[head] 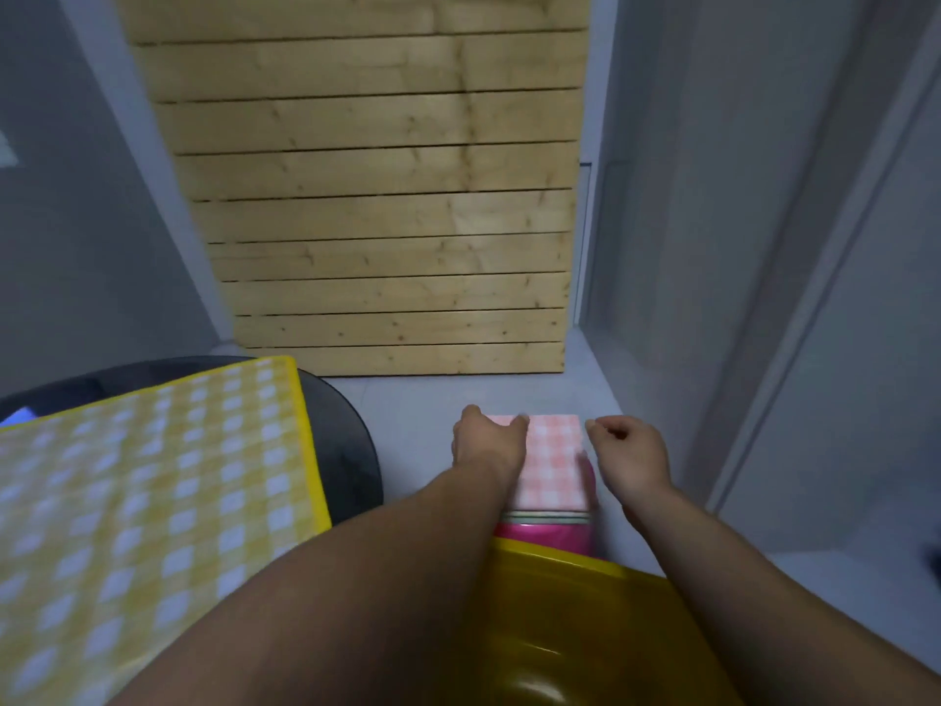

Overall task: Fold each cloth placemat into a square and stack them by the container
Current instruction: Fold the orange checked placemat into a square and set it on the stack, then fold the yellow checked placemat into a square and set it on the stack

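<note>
A folded pink checked placemat (552, 463) lies on top of a small stack of folded cloths (547, 519) on the floor, just beyond the yellow container (585, 603). My left hand (486, 443) rests on the pink placemat's left edge, thumb over its far corner. My right hand (629, 453) hovers at the placemat's right edge with its fingers curled and nothing seen in them. A yellow checked placemat (153, 501) lies spread flat on the dark round table (351, 450) at the left.
A wooden slatted panel (382, 196) leans against the grey wall ahead. Grey floor (407, 415) shows between the table and the stack. A grey door or wall panel (764, 298) stands at the right.
</note>
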A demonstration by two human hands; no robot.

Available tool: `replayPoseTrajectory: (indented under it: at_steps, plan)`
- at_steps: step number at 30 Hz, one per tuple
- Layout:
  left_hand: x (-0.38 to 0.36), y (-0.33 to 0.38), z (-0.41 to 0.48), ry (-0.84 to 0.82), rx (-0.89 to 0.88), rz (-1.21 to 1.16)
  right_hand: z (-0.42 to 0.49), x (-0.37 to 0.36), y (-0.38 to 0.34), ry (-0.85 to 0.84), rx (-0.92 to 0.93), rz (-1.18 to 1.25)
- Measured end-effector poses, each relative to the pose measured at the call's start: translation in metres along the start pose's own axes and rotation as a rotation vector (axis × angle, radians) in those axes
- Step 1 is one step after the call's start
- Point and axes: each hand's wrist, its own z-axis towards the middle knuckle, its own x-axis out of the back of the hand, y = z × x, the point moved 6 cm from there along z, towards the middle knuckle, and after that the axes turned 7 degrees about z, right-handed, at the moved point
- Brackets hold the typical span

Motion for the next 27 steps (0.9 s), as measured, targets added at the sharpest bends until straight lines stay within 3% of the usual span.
replayPoseTrajectory:
  at_steps: [8, 17, 23, 27]
  plan:
    - [0.137, 0.023, -0.081, -0.001, -0.171, -0.290, -0.131, -0.042, -0.128, -0.262, 0.224, -0.007]
    - [0.359, -0.109, -0.178, 0.207, -0.264, 0.087, -0.340, -0.168, -0.198, -0.883, 0.475, -0.297]
    - [0.419, -0.181, -0.271, 0.040, -0.455, 0.551, -0.443, -0.202, -0.190, -1.168, 0.611, -0.496]
    - [0.423, -0.214, -0.300, -0.016, -0.571, 0.572, -0.482, -0.205, -0.183, -1.282, 0.761, -0.530]
